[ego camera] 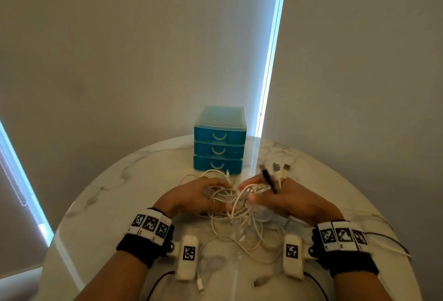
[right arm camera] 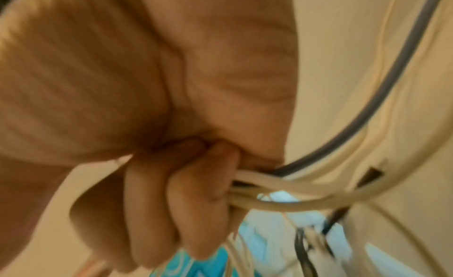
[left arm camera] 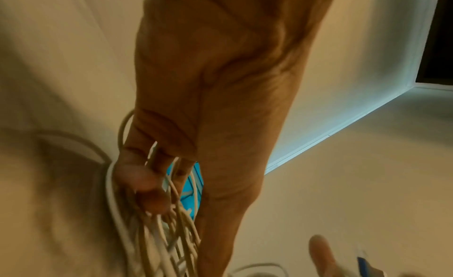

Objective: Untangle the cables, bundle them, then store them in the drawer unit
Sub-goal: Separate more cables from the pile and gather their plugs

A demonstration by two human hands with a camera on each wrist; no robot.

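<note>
Between both hands (ego camera: 239, 195), cables (ego camera: 236, 214), seemingly gripped

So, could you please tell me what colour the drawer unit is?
Blue, with pale handles; the drawer unit shows best in the head view.

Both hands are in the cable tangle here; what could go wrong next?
1. The right hand grips several plug ends at once; pulling may tighten the white cable tangle held by the left hand.
2. Loose connectors near the table edge could slide off.
3. All drawers of the blue drawer unit look closed.
</note>
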